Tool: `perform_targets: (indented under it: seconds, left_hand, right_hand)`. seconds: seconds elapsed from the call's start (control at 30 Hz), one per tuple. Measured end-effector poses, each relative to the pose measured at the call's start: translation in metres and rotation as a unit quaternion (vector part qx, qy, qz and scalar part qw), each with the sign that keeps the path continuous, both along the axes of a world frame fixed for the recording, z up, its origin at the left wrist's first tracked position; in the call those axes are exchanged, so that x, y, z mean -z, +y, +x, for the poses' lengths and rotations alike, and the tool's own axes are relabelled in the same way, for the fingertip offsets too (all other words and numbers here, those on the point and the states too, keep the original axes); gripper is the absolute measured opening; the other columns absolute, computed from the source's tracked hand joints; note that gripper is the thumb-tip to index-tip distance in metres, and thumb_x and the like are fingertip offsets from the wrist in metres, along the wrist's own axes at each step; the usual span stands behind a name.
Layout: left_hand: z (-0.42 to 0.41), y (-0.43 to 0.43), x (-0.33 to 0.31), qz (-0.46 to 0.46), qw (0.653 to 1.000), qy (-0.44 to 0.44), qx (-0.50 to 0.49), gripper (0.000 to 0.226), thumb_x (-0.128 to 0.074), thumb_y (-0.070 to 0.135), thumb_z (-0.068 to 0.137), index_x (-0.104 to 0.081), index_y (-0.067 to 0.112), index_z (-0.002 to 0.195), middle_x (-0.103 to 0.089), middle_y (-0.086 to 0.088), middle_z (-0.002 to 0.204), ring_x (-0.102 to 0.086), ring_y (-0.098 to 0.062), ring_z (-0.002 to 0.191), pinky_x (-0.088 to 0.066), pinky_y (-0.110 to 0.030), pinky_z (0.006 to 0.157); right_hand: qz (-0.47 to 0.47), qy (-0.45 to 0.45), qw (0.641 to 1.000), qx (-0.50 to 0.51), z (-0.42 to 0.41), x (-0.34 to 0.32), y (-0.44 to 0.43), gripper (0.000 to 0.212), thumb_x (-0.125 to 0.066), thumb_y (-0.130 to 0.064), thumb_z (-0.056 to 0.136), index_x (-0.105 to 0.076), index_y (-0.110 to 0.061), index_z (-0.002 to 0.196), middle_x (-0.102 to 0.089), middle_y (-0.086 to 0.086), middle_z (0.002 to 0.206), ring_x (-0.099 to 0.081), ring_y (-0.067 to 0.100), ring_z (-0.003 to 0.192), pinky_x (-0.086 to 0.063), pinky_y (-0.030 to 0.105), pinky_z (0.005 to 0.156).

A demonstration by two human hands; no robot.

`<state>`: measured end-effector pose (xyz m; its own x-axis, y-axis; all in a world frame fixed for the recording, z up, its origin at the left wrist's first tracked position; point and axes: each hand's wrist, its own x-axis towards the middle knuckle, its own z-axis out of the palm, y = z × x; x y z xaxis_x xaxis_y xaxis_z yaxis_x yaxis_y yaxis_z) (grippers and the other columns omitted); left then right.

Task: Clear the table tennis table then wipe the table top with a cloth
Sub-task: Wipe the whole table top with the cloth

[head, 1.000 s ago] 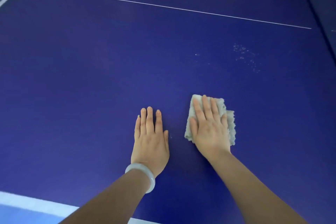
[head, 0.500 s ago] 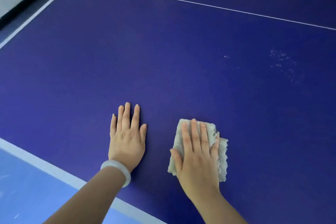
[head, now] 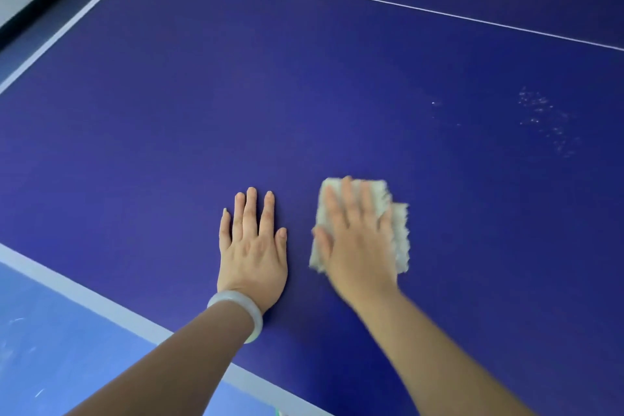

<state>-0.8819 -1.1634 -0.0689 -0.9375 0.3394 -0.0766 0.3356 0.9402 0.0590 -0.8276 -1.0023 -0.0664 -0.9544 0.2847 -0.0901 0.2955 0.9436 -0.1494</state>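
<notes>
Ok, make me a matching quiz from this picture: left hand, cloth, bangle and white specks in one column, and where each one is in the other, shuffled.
1 left hand
2 cloth
3 bangle
4 specks

A under the right hand
B round the left wrist
C flat on the bare table top
D on the table top, beyond and right of both hands

Pairs: 1-C, 2-A, 3-B, 4-D

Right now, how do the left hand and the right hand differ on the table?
The left hand rests bare on the table top; the right hand presses a cloth. The left hand has a pale bracelet at its wrist; the right hand has none. The left hand looks sharp; the right hand is blurred. Both lie flat, palm down, with straight fingers.
</notes>
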Motion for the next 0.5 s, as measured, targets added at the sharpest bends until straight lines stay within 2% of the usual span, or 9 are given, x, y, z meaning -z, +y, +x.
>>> perform_targets:
  seconds: [0.07, 0.1, 0.17, 0.27, 0.33, 0.4, 0.5]
  left_hand:
    - [-0.001, -0.001, 0.0, -0.001, 1.0, 0.0, 0.001, 0.066, 0.003, 0.044, 0.098, -0.006, 0.018, 0.158, -0.005, -0.008, 0.165, 0.005, -0.023, 0.152, -0.001, -0.044, 0.123]
    - [0.0, -0.001, 0.0, 0.001, 1.0, 0.0, 0.001, 0.066, 0.002, 0.044, 0.098, -0.008, 0.018, 0.158, -0.006, -0.008, 0.165, 0.003, -0.024, 0.152, -0.001, -0.044, 0.123]
    - [0.0, -0.001, 0.0, 0.009, 1.0, 0.001, -0.002, 0.066, 0.0, 0.044, 0.098, -0.012, 0.017, 0.158, -0.009, -0.009, 0.164, 0.0, -0.025, 0.152, -0.002, -0.044, 0.123]
    - [0.001, -0.001, -0.001, 0.018, 1.0, 0.001, -0.001, 0.066, -0.003, 0.044, 0.098, -0.015, 0.016, 0.157, -0.011, -0.01, 0.164, -0.003, -0.025, 0.152, -0.003, -0.045, 0.123]
    - [0.003, -0.002, -0.001, 0.028, 1.0, -0.001, -0.002, 0.066, -0.006, 0.043, 0.098, -0.017, 0.015, 0.157, -0.013, -0.011, 0.164, -0.005, -0.026, 0.152, -0.002, -0.044, 0.123]
    - [0.003, -0.001, -0.002, 0.035, 0.999, -0.005, -0.008, 0.063, -0.01, 0.04, 0.101, -0.02, 0.013, 0.156, -0.015, -0.013, 0.163, -0.006, -0.027, 0.152, -0.001, -0.045, 0.123]
    - [0.002, 0.012, -0.009, 0.062, 0.998, -0.022, -0.022, 0.059, -0.026, 0.036, 0.103, -0.027, 0.005, 0.153, -0.018, -0.018, 0.161, -0.009, -0.031, 0.151, -0.004, -0.047, 0.123]
  right_hand:
    - [-0.009, 0.006, 0.996, -0.089, 0.024, 0.002, -0.012, 0.063, -0.023, -0.05, 0.1, -0.018, -0.024, 0.157, -0.013, 0.002, 0.165, -0.008, 0.025, 0.152, -0.021, 0.056, 0.118]
    - [-0.01, -0.002, 0.996, -0.09, 0.03, 0.002, -0.001, 0.063, -0.023, -0.051, 0.099, -0.018, -0.026, 0.157, -0.014, 0.0, 0.164, -0.009, 0.023, 0.152, -0.022, 0.055, 0.117]
    - [0.015, -0.004, 1.0, -0.008, 0.035, 0.006, 0.04, 0.061, -0.02, -0.05, 0.1, -0.015, -0.028, 0.156, -0.012, -0.002, 0.165, -0.006, 0.021, 0.152, -0.021, 0.054, 0.116]
    - [-0.016, -0.022, 0.976, 0.216, 0.038, 0.001, 0.111, 0.061, -0.016, -0.05, 0.101, -0.005, -0.029, 0.157, -0.003, -0.002, 0.166, 0.002, 0.02, 0.152, -0.013, 0.055, 0.119]
    - [-0.024, -0.022, 0.962, 0.27, 0.046, -0.004, 0.122, 0.062, -0.013, -0.05, 0.101, -0.003, -0.028, 0.158, 0.001, 0.0, 0.166, 0.004, 0.021, 0.152, -0.012, 0.055, 0.12]
    - [0.01, -0.018, 0.979, 0.203, 0.064, -0.002, 0.105, 0.062, -0.01, -0.05, 0.101, -0.005, -0.027, 0.158, 0.0, 0.0, 0.166, 0.004, 0.021, 0.152, -0.012, 0.053, 0.121]
    - [0.02, -0.027, 0.999, 0.038, 0.107, -0.001, 0.096, 0.062, -0.017, -0.05, 0.099, -0.014, -0.027, 0.157, -0.011, -0.002, 0.165, -0.005, 0.02, 0.152, -0.022, 0.051, 0.119]
